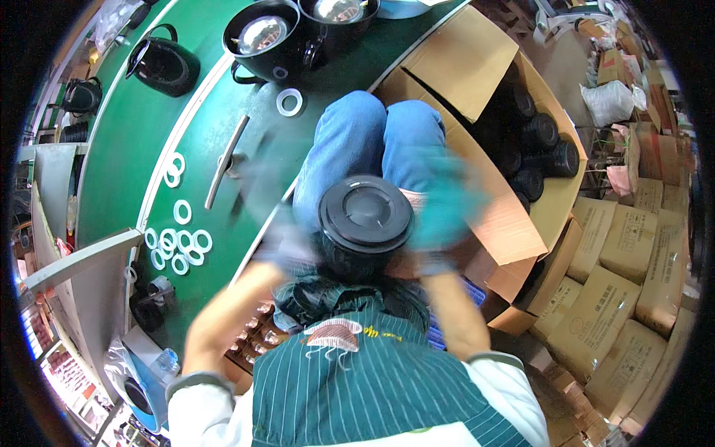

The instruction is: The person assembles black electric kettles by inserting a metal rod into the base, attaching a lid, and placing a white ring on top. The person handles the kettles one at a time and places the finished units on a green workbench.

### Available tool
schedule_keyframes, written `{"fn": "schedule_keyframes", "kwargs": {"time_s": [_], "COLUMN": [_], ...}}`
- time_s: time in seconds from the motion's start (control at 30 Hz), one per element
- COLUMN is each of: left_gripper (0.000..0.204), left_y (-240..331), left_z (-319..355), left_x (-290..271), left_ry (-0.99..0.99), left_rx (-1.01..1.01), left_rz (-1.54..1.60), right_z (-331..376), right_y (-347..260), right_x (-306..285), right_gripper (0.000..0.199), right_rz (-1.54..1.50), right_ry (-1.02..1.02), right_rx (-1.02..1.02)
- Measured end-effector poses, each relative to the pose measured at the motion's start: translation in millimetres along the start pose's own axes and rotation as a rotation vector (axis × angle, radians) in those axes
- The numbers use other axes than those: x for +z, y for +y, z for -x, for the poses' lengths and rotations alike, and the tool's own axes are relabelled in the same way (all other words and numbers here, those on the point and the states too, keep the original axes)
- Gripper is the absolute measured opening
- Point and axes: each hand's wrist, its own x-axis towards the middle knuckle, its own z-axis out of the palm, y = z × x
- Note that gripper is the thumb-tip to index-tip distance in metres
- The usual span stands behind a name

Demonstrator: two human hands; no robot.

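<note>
Black at the centre of the frame: a lidded container (366, 211), lid toward the camera, lower part lost in shadow above the lap. Just to its right, a teal-gloved right grip (449, 203), smeared by blur; cannot tell if apart or clamped. On the other side, a left grip (289, 240) nearly dissolved, state equally unreadable. At left, white rings (182, 221) on a green counter (134, 156). Upper right, dark cylinders (540, 132) partly hidden inside a carton (564, 195).
</note>
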Motion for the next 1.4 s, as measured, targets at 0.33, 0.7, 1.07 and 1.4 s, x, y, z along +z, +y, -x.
{"fn": "schedule_keyframes", "kwargs": {"time_s": [0.33, 0.7, 1.07, 1.4], "left_gripper": [0.101, 0.046, 0.077, 0.111], "left_y": [125, 110, -20, 38], "left_z": [0, -2, -92, -6], "left_x": [34, 44, 46, -30], "left_ry": [-1.213, -0.532, -0.43, -0.192], "left_rx": [0.626, -0.396, -0.816, -0.301], "left_rz": [-0.042, 0.319, 1.524, 0.373], "right_z": [-14, 18, 9, 21], "right_y": [19, -8, -81, -117], "right_x": [0, 26, 38, -13], "right_gripper": [0.082, 0.084, 0.056, 0.071], "right_rz": [-0.428, 0.548, 1.224, 0.647], "right_ry": [-0.193, -0.07, -1.013, -0.344], "right_rx": [0.167, -0.101, -0.364, 0.196]}}
